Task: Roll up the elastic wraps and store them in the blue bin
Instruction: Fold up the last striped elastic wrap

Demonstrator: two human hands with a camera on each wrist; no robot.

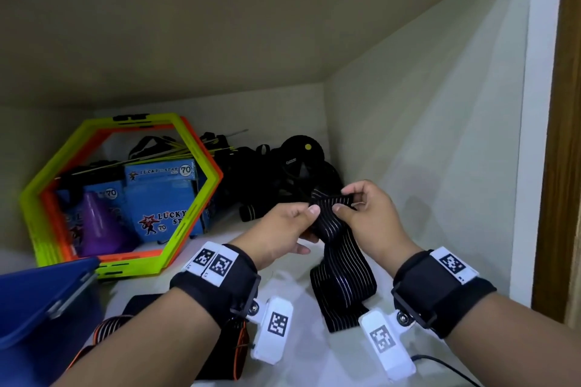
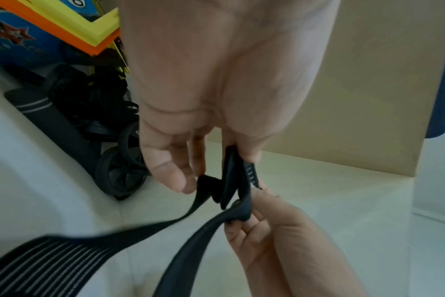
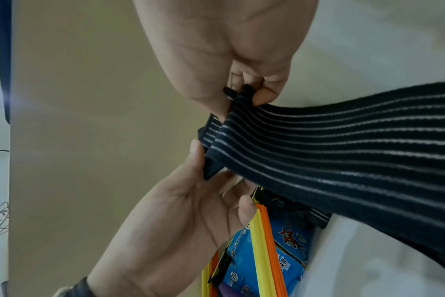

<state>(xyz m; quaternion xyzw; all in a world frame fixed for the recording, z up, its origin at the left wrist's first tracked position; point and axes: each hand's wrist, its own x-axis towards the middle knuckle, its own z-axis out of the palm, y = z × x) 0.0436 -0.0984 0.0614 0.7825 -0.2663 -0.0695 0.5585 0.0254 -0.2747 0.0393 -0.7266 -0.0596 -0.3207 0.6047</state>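
A black elastic wrap with thin white stripes (image 1: 338, 248) hangs from both hands down onto the white shelf (image 1: 298, 292). My left hand (image 1: 294, 223) pinches its folded top end between thumb and fingers, as the left wrist view shows (image 2: 231, 170). My right hand (image 1: 361, 207) pinches the same end from the right (image 3: 244, 94). The wrap's loose tail (image 2: 51, 261) trails across the shelf. A black-and-orange striped wrap (image 1: 107, 330) lies under my left forearm. The blue bin (image 1: 37, 302) shows at the lower left.
Yellow and orange hexagon rings (image 1: 125, 195) lean at the back left around blue boxes (image 1: 163, 198) and a purple cone (image 1: 97, 223). A pile of black straps and gear (image 1: 283, 173) fills the back corner. The cabinet wall (image 1: 440, 151) rises close on the right.
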